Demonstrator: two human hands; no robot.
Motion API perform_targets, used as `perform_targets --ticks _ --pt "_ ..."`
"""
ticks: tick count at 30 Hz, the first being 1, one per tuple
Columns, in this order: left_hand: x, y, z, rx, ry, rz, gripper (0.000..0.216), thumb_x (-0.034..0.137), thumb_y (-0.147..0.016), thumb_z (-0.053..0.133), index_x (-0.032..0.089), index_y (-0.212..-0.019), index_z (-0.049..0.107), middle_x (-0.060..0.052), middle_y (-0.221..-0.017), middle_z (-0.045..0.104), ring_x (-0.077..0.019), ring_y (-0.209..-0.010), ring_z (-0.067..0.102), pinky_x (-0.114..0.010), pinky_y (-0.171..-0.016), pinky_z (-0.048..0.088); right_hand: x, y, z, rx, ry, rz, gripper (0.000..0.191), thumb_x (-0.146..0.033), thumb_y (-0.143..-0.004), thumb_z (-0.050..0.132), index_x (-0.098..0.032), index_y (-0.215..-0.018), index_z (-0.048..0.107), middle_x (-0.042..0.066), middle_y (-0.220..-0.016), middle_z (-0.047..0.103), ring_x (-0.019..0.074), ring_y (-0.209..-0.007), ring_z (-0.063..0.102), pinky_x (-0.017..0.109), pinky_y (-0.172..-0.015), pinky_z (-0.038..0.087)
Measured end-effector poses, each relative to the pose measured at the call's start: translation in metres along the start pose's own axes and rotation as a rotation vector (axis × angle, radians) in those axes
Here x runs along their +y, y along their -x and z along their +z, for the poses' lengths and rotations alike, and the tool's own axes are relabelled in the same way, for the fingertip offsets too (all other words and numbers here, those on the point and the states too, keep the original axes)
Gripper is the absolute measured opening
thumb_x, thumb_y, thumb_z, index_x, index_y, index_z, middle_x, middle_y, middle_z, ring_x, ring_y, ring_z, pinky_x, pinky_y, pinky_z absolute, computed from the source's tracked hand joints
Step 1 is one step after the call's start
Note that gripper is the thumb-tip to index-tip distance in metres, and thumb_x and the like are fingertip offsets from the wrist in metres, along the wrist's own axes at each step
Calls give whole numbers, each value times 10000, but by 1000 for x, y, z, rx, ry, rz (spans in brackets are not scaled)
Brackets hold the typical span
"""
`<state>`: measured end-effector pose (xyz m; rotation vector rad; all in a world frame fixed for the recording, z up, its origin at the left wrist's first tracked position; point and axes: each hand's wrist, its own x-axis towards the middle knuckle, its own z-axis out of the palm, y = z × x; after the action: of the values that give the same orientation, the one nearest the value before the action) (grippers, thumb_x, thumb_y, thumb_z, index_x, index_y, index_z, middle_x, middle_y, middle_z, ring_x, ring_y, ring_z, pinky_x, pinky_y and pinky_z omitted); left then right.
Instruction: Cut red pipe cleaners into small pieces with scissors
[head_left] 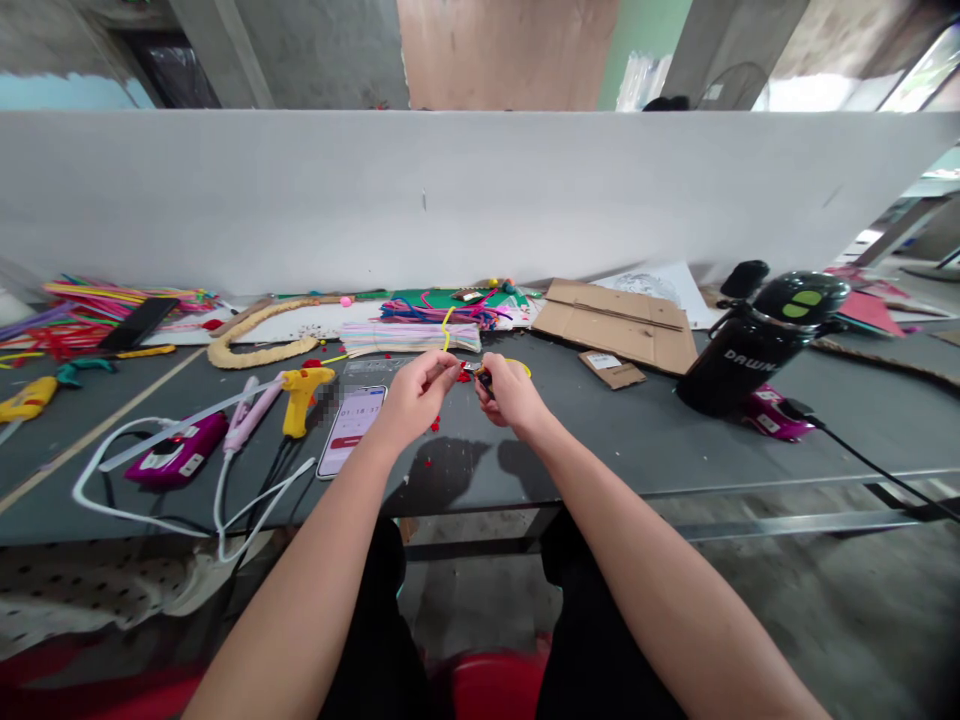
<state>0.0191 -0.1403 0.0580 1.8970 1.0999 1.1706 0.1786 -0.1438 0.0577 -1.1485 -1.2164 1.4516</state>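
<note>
A yellow stem (448,330) is pinched between thumb and forefinger of the left hand (411,402), near the middle of the grey tabletop (592,445). By the right hand (517,393) a small dark-handled tool (485,380) is grasped, the fingers curled round its handle and its metal tip turned towards the left fingertips. Red scraps (436,425) are strewn beneath and between the hands.

Reach towards the far edge is hemmed in by a pale striped bundle (409,338), behind which bright blue and pink stems (435,313) are piled. That whole edge is closed off by an upright white panel (420,200).

On the left, a phone (352,435) (its screen lit with a timer) is laid just beside the left wrist. Past it, a yellow glue gun (298,402), a pink-and-white tool (244,412) and a purple box (178,450) are crowded together, and a white cable (79,485) is looped out over the near edge. Towards the far left corner, coloured stems (82,310) are heaped.

On the right, a cardboard sheet (619,322) is leaned near the far edge, with a smaller cardboard piece (611,370) placed before it. The right side is blocked by a tall black tumbler (739,360).
</note>
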Motion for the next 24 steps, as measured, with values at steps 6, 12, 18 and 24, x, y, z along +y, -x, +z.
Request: perform_targets --ticks 6,12,18,24 --pt "-6 5 4 -18 -81 56 276 433 -924 520 179 -950 626 2 -689 562 -101 -555 420 -220 -524 321 1 -4 -1 48 75 32 385 -348 -862 340 -207 -511 414 -37 -351 334 70 -303 258 203 -323 209" --pt "-7 5 2 2 -139 70 289 435 -919 526 178 -965 650 -22 -788 628 -115 -616 480 -227 -569 370 2 -6 0 46 96 10 385 -340 -856 347 -205 -502 414 -41 -364 342 67 -305 280 201 -331 237" --pt "-5 5 1 -10 -193 84 280 422 -925 516 184 -957 660 -23 -816 633 -115 -644 490 -223 -585 378 0 -4 0 57 99 2 375 -338 -861 339 -206 -519 419 -37 -361 341 74 -314 284 204 -333 232" --pt "-5 6 2 -19 -149 61 266 414 -918 517 190 -966 653 -26 -809 629 -121 -630 483 -225 -578 353 3 -6 0 82 94 -9 378 -335 -868 356 -204 -518 418 -31 -379 352 73 -329 293 209 -353 251"
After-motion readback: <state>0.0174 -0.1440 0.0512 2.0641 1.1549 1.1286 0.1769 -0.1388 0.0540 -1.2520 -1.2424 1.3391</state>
